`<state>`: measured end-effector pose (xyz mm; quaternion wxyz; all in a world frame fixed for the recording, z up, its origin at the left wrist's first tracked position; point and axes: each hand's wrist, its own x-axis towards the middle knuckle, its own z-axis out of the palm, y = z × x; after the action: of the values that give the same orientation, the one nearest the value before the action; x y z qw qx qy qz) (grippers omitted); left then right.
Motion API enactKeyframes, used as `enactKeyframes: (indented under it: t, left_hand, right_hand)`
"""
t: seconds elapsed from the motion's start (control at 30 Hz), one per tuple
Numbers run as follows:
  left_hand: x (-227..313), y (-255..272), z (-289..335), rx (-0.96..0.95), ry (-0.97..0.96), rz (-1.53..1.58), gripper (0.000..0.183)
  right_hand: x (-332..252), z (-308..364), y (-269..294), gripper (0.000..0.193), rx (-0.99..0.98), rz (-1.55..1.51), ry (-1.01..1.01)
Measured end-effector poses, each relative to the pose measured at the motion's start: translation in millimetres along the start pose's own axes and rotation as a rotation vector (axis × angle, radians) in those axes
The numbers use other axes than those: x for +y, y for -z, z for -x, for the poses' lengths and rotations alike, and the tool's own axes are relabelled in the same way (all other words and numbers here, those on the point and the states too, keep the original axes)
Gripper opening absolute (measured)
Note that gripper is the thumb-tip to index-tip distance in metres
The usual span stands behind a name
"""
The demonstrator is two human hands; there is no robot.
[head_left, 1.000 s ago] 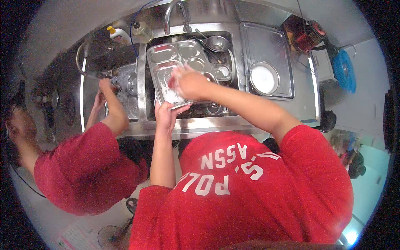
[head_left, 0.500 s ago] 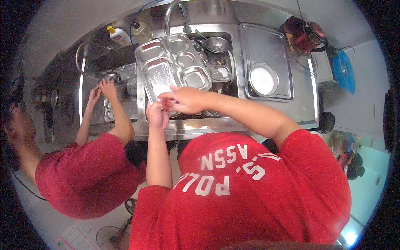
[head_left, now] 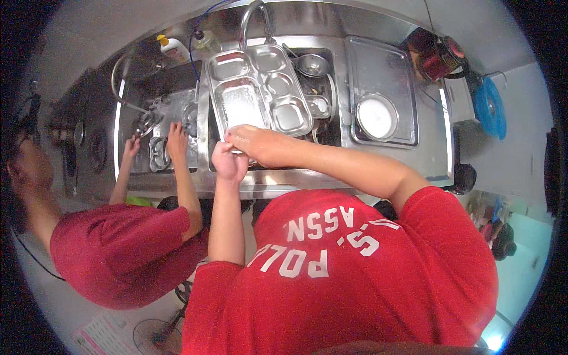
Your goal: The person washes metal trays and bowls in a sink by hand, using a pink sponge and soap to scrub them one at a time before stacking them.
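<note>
A steel compartment tray [head_left: 241, 105] is tilted over the right sink basin, its sections wet with some suds. My left hand [head_left: 229, 163] is closed on its near left corner. My right hand [head_left: 260, 145] lies over the tray's near edge, fingers bent and close to my left hand. The red scrubber between my hands half a second ago is now almost wholly hidden under the right fingers. Beyond the tray, a steel bowl [head_left: 312, 65] and other dishes sit in the basin, partly covered by it.
A faucet [head_left: 244, 26] arches behind the tray. On the right, a round pan of white liquid [head_left: 377, 116] stands on a rectangular steel tray [head_left: 378, 56]. At the left basin, a co-worker's hands [head_left: 176, 141] handle dishes. Soap bottles [head_left: 173, 48] stand behind.
The tray appears shifted slightly right in the picture. My right hand has slid onto its near corner, covering the red scrubber. The co-worker's hands have moved apart.
</note>
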<state>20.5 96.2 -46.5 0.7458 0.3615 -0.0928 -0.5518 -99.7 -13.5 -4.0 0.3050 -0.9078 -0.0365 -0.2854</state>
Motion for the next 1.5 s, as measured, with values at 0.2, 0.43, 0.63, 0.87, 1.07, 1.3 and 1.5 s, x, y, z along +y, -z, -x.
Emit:
enactKeyframes:
  t: [0.2,0.43,0.63,0.87,1.07,1.3,1.5]
  left_hand:
    - [-13,-17,-6,0.196,0.009,-0.041,0.037]
    - [4,-33,4,0.102,0.053,-0.248,0.059]
    - [-6,-31,24,0.082,0.175,-0.252,0.054]
    - [-16,-13,36,0.032,0.333,-0.319,0.057]
    - [-41,3,33,0.137,0.252,-0.453,0.054]
    - [-19,-6,34,0.116,0.209,-0.64,0.06]
    - [-15,-7,26,0.073,0.257,-0.726,0.06]
  right_hand:
    - [20,18,10,0.02,-0.287,0.177,-0.044]
    - [55,22,63,0.027,-0.351,0.235,0.024]
    - [102,-3,53,0.04,-0.284,0.334,-0.249]
    - [128,-21,23,0.047,-0.161,0.332,-0.467]
    - [127,-28,-14,0.056,-0.12,0.428,-0.408]
    - [140,-14,34,0.051,-0.177,0.299,-0.805]
    - [179,-5,67,0.046,-0.264,0.358,-0.575]
